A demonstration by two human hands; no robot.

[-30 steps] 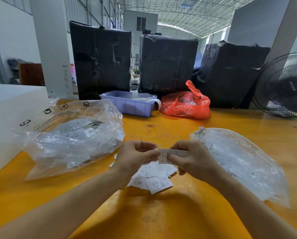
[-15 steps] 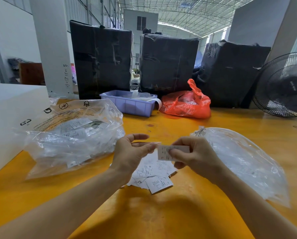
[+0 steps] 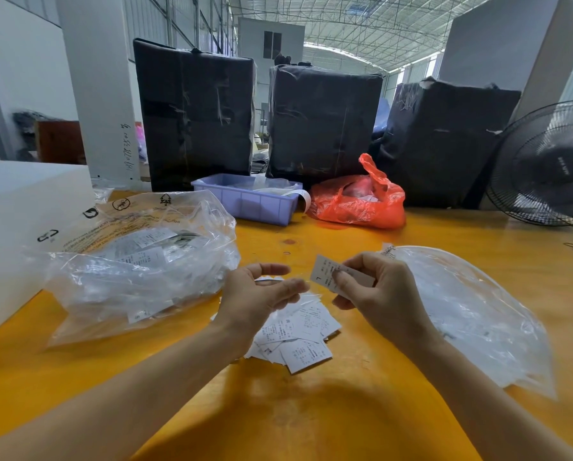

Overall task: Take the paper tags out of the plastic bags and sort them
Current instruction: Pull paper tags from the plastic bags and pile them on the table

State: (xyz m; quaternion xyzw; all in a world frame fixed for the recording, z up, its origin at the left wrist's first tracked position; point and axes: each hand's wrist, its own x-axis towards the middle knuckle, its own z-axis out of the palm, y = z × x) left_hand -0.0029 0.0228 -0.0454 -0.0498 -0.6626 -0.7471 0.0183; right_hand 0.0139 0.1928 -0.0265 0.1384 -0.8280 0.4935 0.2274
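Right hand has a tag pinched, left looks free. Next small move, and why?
Probably lower the tag onto the loose pile of tags on the table. The right hand pinches it clear of any bag, directly above that pile, and the left hand is open, holding nothing.

Left hand (image 3: 258,294) loose-fingered and empty, right hand (image 3: 375,287) pinching with curled fingers.

One white printed paper tag (image 3: 325,271) is raised above the table, tilted, pinched at its right end. A loose overlapping pile of tags (image 3: 295,337) lies near the table's front edge, centre. A crumpled clear bag (image 3: 138,261) holding tags sits toward the left edge; flattened clear bags (image 3: 471,314) lie toward the right edge.
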